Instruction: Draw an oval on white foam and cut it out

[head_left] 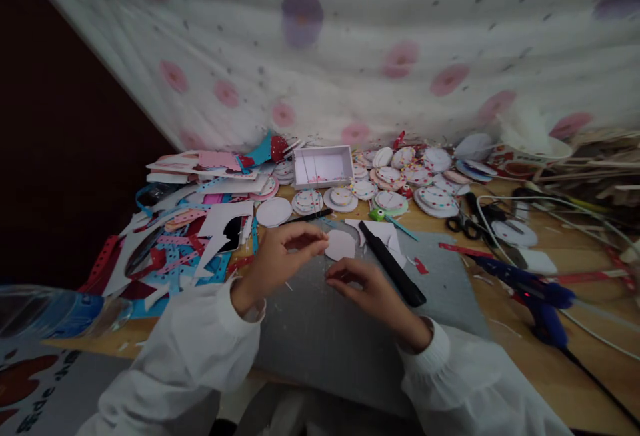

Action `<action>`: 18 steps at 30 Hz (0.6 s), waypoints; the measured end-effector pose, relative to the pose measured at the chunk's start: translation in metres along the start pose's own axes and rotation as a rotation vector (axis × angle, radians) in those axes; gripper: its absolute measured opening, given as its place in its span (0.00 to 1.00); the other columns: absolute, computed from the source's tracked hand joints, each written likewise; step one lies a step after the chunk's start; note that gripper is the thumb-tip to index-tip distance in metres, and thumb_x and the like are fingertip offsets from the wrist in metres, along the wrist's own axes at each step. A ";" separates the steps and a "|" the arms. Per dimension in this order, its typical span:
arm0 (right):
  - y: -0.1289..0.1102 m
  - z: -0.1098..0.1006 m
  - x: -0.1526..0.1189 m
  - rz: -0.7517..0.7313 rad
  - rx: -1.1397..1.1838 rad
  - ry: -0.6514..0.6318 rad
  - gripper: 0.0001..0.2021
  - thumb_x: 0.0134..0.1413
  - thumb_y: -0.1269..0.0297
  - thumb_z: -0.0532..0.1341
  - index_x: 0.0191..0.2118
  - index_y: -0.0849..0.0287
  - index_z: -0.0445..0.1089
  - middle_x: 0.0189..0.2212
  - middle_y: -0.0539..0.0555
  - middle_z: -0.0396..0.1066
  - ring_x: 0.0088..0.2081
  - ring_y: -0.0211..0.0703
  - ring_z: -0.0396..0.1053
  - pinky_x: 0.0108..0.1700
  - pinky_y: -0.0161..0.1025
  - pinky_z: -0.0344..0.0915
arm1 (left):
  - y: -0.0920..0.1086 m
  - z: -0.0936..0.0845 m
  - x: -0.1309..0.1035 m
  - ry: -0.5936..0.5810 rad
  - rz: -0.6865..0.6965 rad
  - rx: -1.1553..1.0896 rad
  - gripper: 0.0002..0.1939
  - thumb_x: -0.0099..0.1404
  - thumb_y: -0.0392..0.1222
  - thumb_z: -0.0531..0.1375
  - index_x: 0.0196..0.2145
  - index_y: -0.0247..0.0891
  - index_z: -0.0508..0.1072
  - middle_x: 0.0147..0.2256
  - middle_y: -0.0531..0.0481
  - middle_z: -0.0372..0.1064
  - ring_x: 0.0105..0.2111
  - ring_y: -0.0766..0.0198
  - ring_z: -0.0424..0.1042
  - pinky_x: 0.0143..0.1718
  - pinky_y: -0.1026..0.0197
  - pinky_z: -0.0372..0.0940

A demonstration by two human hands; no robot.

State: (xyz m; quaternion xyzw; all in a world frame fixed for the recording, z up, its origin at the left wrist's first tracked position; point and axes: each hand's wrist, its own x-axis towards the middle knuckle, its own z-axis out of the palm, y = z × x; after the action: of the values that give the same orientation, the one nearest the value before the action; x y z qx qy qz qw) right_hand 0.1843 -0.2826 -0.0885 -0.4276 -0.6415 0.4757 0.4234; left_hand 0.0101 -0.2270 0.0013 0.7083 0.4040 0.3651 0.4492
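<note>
My left hand [287, 256] is closed in a pinch above the grey cutting mat [320, 343]. A thin strand [316, 203], thread or wire, seems to rise from its fingertips; its kind is too fine to make out. Just lower and to the right, my right hand [367, 286] also has thumb and fingers pressed together; whatever they hold is too small to name. Behind the fingertips lies a white card disc [341, 246] on the mat. Right of it, a long black tool [391, 264] rests across a cut piece of white card [393, 236].
Stacked white discs with coloured beads [435, 201] surround an open white box [323, 168] at the back. Card offcuts [175, 243] heap up at left, near a plastic bottle [55, 313]. A blue glue gun [535, 296], scissors [465, 226] and white cable [560, 206] lie at right.
</note>
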 end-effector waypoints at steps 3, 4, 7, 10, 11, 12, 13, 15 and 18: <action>0.002 0.004 0.000 0.031 0.025 0.001 0.10 0.56 0.55 0.62 0.36 0.56 0.71 0.32 0.53 0.74 0.34 0.42 0.70 0.36 0.39 0.67 | -0.008 0.002 -0.005 0.057 -0.044 -0.076 0.05 0.57 0.41 0.66 0.31 0.39 0.76 0.31 0.50 0.76 0.30 0.65 0.74 0.35 0.64 0.69; 0.002 0.005 0.001 0.047 0.040 0.003 0.10 0.55 0.55 0.62 0.35 0.56 0.71 0.32 0.53 0.73 0.34 0.41 0.70 0.36 0.39 0.66 | -0.009 0.002 -0.006 0.068 -0.052 -0.098 0.05 0.56 0.41 0.66 0.31 0.38 0.76 0.30 0.50 0.75 0.29 0.65 0.74 0.34 0.64 0.69; -0.002 0.006 0.001 0.105 0.129 -0.023 0.11 0.53 0.55 0.64 0.30 0.57 0.69 0.27 0.51 0.70 0.30 0.39 0.67 0.33 0.37 0.63 | -0.007 -0.003 -0.004 0.045 -0.068 -0.153 0.07 0.55 0.43 0.66 0.28 0.37 0.75 0.26 0.51 0.74 0.27 0.66 0.73 0.31 0.65 0.69; -0.008 0.007 -0.003 0.165 0.218 -0.128 0.13 0.51 0.54 0.65 0.28 0.58 0.68 0.24 0.47 0.66 0.27 0.36 0.63 0.30 0.35 0.59 | -0.005 -0.010 -0.001 0.056 -0.101 -0.209 0.10 0.58 0.46 0.65 0.30 0.36 0.75 0.26 0.50 0.74 0.26 0.66 0.73 0.30 0.64 0.69; -0.009 0.008 -0.005 0.191 0.244 -0.173 0.13 0.51 0.54 0.66 0.28 0.58 0.67 0.24 0.47 0.65 0.26 0.35 0.62 0.30 0.34 0.59 | -0.006 -0.012 0.000 0.084 -0.114 -0.235 0.10 0.58 0.47 0.65 0.31 0.36 0.75 0.26 0.50 0.74 0.26 0.66 0.73 0.30 0.64 0.70; -0.010 0.008 -0.007 0.215 0.270 -0.215 0.13 0.50 0.54 0.66 0.28 0.58 0.67 0.23 0.47 0.65 0.26 0.34 0.62 0.29 0.34 0.58 | -0.007 -0.013 -0.001 0.114 -0.127 -0.262 0.11 0.58 0.47 0.65 0.31 0.36 0.74 0.26 0.50 0.74 0.26 0.66 0.73 0.30 0.64 0.70; -0.011 0.008 -0.009 0.235 0.297 -0.253 0.14 0.50 0.54 0.66 0.27 0.58 0.66 0.23 0.46 0.65 0.26 0.34 0.62 0.30 0.34 0.59 | -0.009 -0.014 -0.002 0.137 -0.142 -0.285 0.11 0.58 0.48 0.65 0.32 0.36 0.74 0.26 0.50 0.74 0.26 0.66 0.73 0.29 0.64 0.70; -0.010 0.008 -0.010 0.251 0.361 -0.272 0.14 0.49 0.53 0.66 0.29 0.58 0.66 0.25 0.47 0.66 0.27 0.34 0.63 0.31 0.34 0.60 | -0.016 -0.012 -0.006 0.115 -0.196 -0.313 0.12 0.57 0.48 0.65 0.31 0.36 0.74 0.26 0.51 0.74 0.24 0.67 0.73 0.28 0.65 0.69; -0.009 0.006 -0.003 0.217 0.413 -0.123 0.15 0.50 0.51 0.65 0.34 0.57 0.68 0.29 0.49 0.68 0.31 0.36 0.66 0.34 0.35 0.63 | -0.028 -0.003 -0.017 -0.036 -0.336 -0.344 0.14 0.56 0.49 0.66 0.28 0.34 0.74 0.25 0.50 0.73 0.23 0.67 0.72 0.25 0.66 0.67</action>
State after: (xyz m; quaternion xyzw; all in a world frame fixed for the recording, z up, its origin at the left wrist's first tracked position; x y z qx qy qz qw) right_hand 0.1781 -0.2890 -0.0813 -0.3685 -0.5054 0.6648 0.4084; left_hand -0.0062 -0.2335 -0.0261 0.5507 0.4401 0.3357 0.6248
